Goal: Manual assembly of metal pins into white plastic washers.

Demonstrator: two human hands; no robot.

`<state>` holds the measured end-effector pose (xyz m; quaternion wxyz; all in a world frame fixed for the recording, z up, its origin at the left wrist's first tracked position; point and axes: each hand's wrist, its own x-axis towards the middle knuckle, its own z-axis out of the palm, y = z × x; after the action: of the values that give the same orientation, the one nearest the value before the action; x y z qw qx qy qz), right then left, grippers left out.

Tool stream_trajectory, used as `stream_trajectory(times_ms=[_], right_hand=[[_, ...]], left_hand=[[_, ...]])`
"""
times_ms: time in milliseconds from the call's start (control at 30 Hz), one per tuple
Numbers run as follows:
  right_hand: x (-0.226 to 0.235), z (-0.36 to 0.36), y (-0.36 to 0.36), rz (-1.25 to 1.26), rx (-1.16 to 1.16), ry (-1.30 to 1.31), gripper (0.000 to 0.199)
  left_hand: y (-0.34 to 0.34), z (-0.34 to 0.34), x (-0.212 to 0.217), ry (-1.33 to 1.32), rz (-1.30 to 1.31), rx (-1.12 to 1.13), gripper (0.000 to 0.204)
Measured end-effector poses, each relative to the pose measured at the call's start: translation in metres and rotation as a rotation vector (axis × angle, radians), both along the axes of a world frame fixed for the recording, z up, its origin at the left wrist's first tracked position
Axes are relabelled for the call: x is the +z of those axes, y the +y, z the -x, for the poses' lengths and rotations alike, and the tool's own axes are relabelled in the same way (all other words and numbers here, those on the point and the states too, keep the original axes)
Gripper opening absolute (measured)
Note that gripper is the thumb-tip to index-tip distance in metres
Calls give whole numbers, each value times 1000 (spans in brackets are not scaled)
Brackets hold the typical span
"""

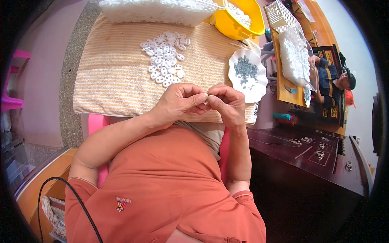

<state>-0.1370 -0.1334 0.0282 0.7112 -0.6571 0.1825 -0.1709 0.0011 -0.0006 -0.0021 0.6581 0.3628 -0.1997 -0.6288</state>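
Striped cream-and-tan towelling (117, 77) covers the work surface, laid over a speckled grey floor strip at the left, with a pale pink wall beyond that. On the cloth, toward its far middle, lies a loose heap of small white oval rings (165, 58). At the far edge stands a clear tub (154, 12) filled with more white pieces, and just right of it a yellow bowl (237, 20) holding a few others. A white scalloped dish (247, 75) with a small pile of grey metal bits sits at the cloth's right edge. Further right, a wooden bench carries a white perforated basket (280, 15) and a clear tray of white parts, where another person in dark clothing sits. A dark wooden desk (308, 154) fills the near right.

The left and near parts of the cloth lie bare, giving room between the heap and the hands.

Both forearms come up from the orange shirt and meet over the cloth's near edge. The left hand (180, 101) and right hand (227, 101) touch at the fingertips, fingers curled and pinched together on a small white piece (205, 96), which is barely visible between them
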Motion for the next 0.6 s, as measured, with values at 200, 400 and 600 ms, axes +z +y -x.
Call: stream_trajectory(times_ms=[200,400,600], right_hand=[[-6,-1,3,-75,-22,-26,11],[-8,-5,10,-51,-76,-11,12],[-11,-9,14,-2,-117,-16,8]], left_hand=[[-1,3,-4,-81,34,77,22],[-1,5,-3,-184,33,153,22],[0,4,-3,-300,39,199,23]])
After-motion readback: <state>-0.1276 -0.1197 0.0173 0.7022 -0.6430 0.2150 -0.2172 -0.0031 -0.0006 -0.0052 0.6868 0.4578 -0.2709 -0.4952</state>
